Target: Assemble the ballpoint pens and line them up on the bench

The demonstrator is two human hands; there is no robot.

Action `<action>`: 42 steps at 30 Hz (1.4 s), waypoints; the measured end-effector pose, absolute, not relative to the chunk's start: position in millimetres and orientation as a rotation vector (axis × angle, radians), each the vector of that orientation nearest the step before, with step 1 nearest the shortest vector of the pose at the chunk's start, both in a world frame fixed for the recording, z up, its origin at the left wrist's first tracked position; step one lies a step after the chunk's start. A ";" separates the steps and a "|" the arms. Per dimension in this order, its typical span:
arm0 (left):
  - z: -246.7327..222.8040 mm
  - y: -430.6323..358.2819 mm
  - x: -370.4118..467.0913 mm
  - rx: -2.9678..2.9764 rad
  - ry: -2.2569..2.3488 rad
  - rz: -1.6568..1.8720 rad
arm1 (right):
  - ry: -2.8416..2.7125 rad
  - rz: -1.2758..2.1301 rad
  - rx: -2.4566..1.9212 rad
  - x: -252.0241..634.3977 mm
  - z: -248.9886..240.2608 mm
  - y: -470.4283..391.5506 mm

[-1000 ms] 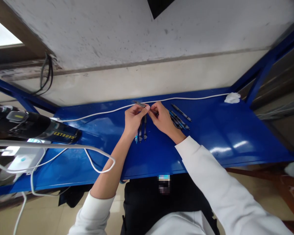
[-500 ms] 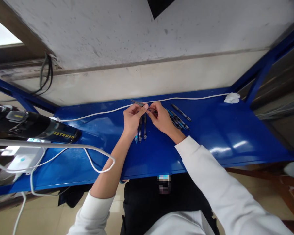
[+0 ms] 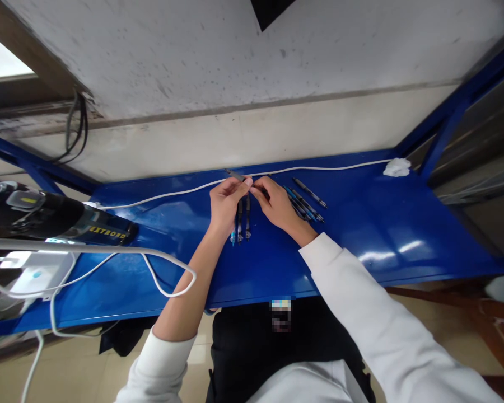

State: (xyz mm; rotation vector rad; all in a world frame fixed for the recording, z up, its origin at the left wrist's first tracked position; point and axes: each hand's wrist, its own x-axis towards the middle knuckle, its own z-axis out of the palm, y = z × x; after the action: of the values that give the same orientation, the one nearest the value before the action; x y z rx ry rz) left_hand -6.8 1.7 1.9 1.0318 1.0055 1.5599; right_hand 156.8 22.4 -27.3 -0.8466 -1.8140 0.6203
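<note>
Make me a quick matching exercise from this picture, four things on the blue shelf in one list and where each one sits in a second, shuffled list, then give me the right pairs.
Things:
1. pen held by both hands
2. white cable
3. crumpled white tissue
4. black power tool

Places:
A. far right back corner of the shelf
B. left end of the shelf
C. running along the back edge of the shelf
D. above the middle of the shelf, between the left hand and right hand

Pairs: 1-D, 2-C, 3-A, 4-B
</note>
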 end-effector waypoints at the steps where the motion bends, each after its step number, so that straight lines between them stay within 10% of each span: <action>1: 1.8 1.9 -6.9 1.033 1.004 1.562 | -1.820 0.614 -0.846 156.8 -27.2 22.5; 42: 4.6 0.6 -8.9 1.024 1.037 1.556 | -1.842 0.565 -0.893 157.3 -27.6 22.2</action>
State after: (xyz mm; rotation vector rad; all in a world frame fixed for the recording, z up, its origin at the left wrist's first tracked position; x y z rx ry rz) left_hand -8.9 0.6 4.6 1.0236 1.0366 1.5559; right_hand 157.3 22.2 -27.6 -0.8927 -1.8417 0.5652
